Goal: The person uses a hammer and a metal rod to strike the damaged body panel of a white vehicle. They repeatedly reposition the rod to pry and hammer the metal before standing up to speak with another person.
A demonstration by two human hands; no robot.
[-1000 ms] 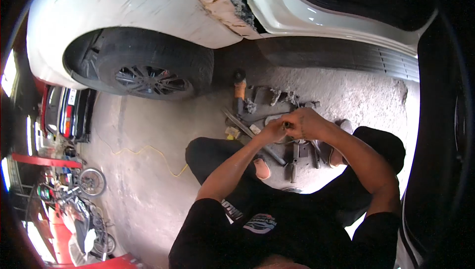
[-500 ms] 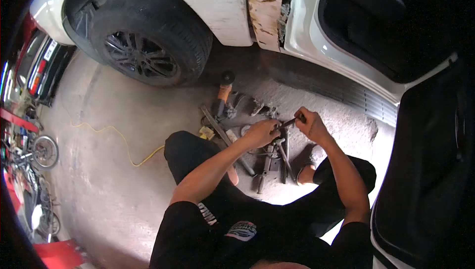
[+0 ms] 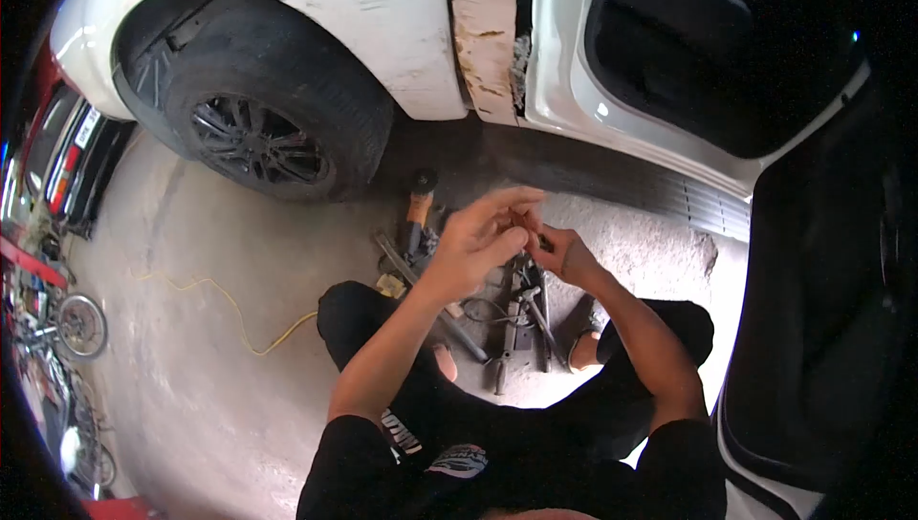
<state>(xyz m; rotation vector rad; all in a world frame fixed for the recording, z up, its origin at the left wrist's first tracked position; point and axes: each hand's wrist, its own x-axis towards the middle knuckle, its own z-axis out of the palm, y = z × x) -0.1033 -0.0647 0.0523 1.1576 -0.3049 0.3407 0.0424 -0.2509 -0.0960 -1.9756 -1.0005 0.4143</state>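
My left hand (image 3: 478,243) is raised over the tools, its thumb and fingers apart and slightly curled, with nothing visible between them. Close beside its thumb, my right hand (image 3: 566,254) is closed on a small dark object, mostly hidden by the fingers. Below both hands, a metal tool frame with rods (image 3: 516,329) lies on the floor between my feet. An orange and black angle grinder (image 3: 419,209) lies to the left, towards the car. A long metal bar (image 3: 449,324) lies slantwise beside the frame.
A white car with a scratched fender (image 3: 382,32) and a black wheel (image 3: 258,142) stands ahead. Its open door (image 3: 822,329) closes off the right side. A yellow cord (image 3: 234,305) runs across the floor at left, with motorbikes (image 3: 81,329) beyond.
My left hand has come off the dark rod-like object, risen and opened. My right hand has moved left and down, close to it. The view has shifted slightly.
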